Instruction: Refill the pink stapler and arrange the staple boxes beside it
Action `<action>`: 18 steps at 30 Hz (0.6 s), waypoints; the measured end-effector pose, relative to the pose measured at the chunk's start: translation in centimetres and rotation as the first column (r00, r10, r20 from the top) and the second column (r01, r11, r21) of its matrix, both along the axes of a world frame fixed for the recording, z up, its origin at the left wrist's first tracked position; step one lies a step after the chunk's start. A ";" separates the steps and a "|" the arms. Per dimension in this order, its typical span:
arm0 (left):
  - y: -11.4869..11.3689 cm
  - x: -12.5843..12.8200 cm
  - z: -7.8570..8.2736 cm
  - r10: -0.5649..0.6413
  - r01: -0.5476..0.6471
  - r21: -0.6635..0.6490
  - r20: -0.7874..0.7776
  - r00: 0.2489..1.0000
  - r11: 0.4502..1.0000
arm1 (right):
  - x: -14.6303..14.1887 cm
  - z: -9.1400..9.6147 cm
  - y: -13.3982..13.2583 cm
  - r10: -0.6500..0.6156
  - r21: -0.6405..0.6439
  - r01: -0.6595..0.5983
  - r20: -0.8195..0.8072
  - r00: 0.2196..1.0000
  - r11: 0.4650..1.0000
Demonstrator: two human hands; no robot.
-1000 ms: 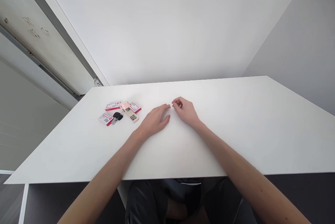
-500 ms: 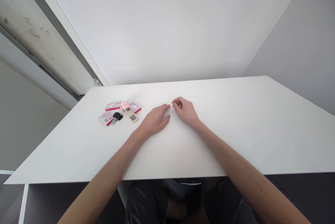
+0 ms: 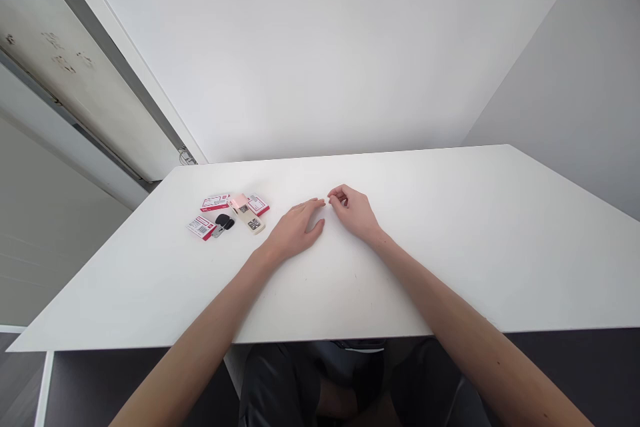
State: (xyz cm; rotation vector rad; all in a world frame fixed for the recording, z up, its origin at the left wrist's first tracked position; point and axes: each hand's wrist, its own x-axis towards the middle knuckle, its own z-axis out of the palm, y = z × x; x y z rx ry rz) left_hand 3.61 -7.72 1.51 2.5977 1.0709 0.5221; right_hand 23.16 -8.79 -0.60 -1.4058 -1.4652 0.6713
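Note:
My left hand point(image 3: 296, 227) lies on the white table with its fingers stretched out and the thumb apart; it is open and holds nothing. Close beside its fingertips rests my right hand point(image 3: 354, 212), its fingers curled in toward the thumb, with no object visible in them. To the left of my left hand is a loose group of small things. A cream and pink block point(image 3: 249, 218) with two black-and-white square codes leans across a red-and-white box point(image 3: 259, 205). Another red-and-white box point(image 3: 215, 202) is behind, and a third red-and-white box point(image 3: 201, 228) touches or nearly touches keys with black heads point(image 3: 223, 222).
The white table point(image 3: 450, 234) runs up to a pale wall point(image 3: 320, 54) at the back. A grey wall point(image 3: 575, 94) stands at the right. Beyond the table's left edge is a white frame point(image 3: 125, 47) beside a stained panel. My legs point(image 3: 280, 380) are under the front edge.

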 end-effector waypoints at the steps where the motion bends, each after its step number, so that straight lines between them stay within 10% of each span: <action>1: 0.0 0.0 0.0 0.001 -0.001 -0.003 -0.001 1.000 1.000 | 0.0 0.0 0.0 -0.001 0.000 0.001 0.002 1.000 1.000; 18: 0.0 0.0 0.0 0.010 -0.010 -0.019 -0.003 1.000 1.000 | 0.1 -0.2 0.1 0.001 -0.004 -0.001 0.008 1.000 1.000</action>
